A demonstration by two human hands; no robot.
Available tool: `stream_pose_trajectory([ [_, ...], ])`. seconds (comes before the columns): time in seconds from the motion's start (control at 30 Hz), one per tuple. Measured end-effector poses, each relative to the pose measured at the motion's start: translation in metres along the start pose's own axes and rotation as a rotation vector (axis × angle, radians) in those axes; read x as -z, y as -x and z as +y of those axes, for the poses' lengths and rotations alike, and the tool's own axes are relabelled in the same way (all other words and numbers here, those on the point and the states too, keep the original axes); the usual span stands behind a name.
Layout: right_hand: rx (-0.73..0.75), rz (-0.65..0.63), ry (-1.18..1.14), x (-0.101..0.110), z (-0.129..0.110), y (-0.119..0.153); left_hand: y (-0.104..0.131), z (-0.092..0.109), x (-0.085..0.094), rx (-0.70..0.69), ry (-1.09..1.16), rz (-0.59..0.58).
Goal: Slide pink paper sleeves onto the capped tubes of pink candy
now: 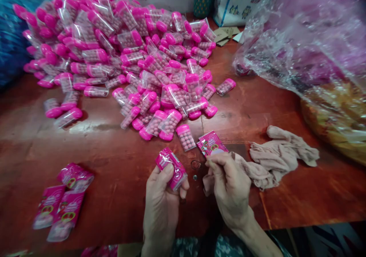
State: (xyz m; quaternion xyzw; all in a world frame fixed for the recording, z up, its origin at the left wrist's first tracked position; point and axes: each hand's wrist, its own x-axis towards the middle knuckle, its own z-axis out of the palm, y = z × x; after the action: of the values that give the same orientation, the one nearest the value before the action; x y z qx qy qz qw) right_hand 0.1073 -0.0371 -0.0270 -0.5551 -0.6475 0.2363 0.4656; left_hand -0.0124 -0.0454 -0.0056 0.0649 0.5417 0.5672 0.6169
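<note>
My left hand (162,200) grips a candy container (171,168) in a printed pink sleeve, thumb across its front. To its right, my right hand (230,184) has its fingers pinched together; what they hold, if anything, is hidden. Just beyond those fingertips lie printed pink sleeves (212,142), partly covered by the hand. A crumpled beige cloth (271,162) stretches out from beside the right hand. One bare container (185,137) of pink candy balls lies just past my left hand. On the left, three sleeved containers (66,213) lie together, one overlapping another.
A large heap of clear candy containers with pink lids (128,51) covers the back of the red-brown table (120,200). A clear plastic bag (300,51) bulges at the right, and a blue bag (17,40) stands at the left. Cardboard pieces (224,35) lie behind.
</note>
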Motion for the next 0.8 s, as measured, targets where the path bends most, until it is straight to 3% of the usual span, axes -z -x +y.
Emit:
stream_pose_trajectory([
  [0.23, 0.208, -0.217, -0.174, 0.003, -0.012, -0.004, -0.001, -0.002, 0.002, 0.029, 0.0, -0.042],
  [0.43, 0.304, -0.343, -0.043, 0.009, -0.007, 0.0, -0.004, -0.001, 0.006, 0.031, -0.007, -0.087],
  [0.63, 0.383, -0.207, 0.116, -0.002, -0.006, 0.007, -0.005, -0.004, 0.004, 0.042, -0.008, -0.136],
  [0.8, 0.212, -0.072, 0.155, -0.002, -0.002, 0.002, -0.005, -0.005, 0.004, 0.045, -0.013, -0.122],
])
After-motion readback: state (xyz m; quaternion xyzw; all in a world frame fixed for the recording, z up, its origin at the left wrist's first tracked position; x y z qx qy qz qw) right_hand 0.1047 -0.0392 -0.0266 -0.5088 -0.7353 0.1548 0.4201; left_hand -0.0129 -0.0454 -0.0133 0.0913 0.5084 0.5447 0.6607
